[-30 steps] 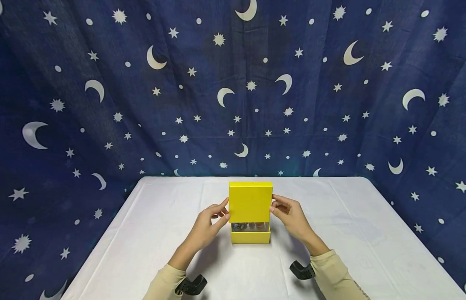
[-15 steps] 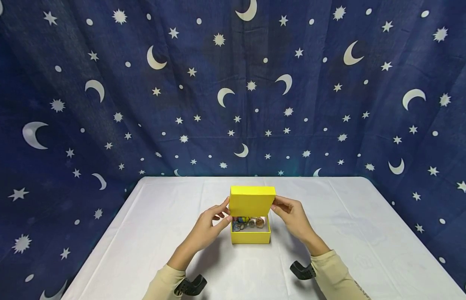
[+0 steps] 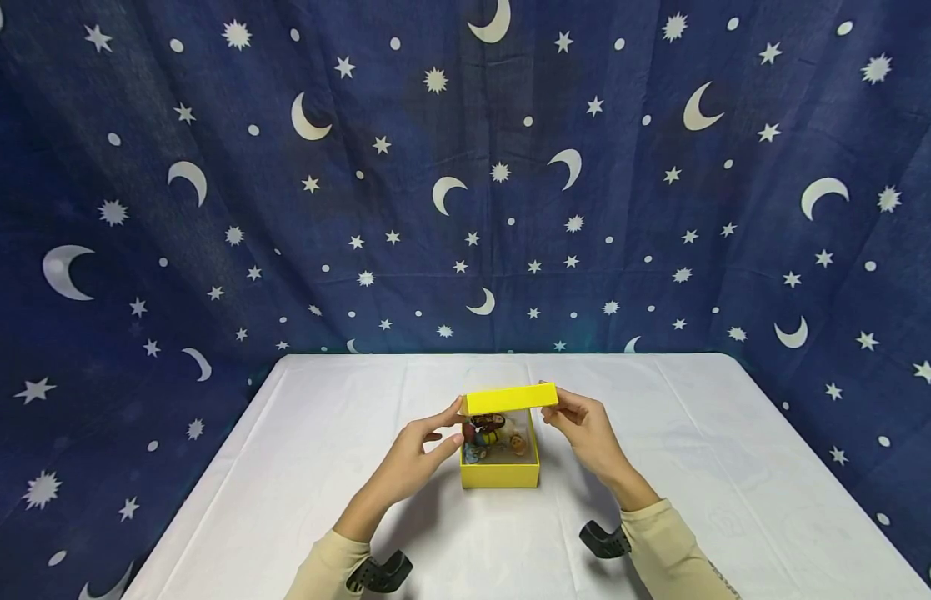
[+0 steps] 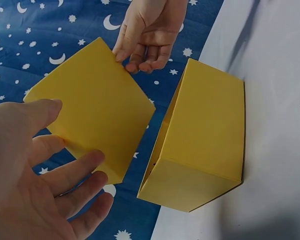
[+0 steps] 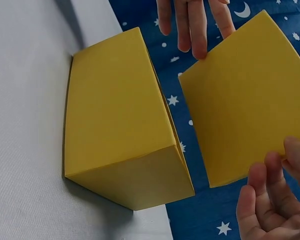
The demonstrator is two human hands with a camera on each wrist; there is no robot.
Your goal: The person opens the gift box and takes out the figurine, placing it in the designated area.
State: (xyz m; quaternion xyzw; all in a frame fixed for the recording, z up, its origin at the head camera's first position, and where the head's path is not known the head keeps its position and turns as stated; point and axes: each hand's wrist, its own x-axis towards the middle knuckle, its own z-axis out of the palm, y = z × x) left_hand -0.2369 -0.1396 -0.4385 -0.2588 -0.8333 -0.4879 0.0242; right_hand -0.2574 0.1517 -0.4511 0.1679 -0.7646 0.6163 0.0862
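A yellow box [image 3: 500, 476] stands on the table with its top uncovered at the front, and small figurines [image 3: 492, 435] of mixed colours lie inside. Its square yellow lid [image 3: 510, 399] is held in the air above the box's far part, seen almost edge-on in the head view and slightly higher on the right. My left hand [image 3: 409, 458] holds the lid's left side between thumb and fingers. At the opposite side my right hand [image 3: 585, 435] pinches the lid's edge. Both wrist views show a gap between lid [image 4: 90, 110] and box [image 5: 120, 115].
A white cloth covers the table [image 3: 698, 467]. Behind it hangs a dark blue curtain [image 3: 405, 208] with moons and stars. Black wrist-worn devices [image 3: 604, 540] sit below both hands, close over the cloth.
The lid has tilted from showing its broad face to showing mostly a narrow side, its lower edge rising. More of the figurines in the box has come into view. Both hands stay nearly in place.
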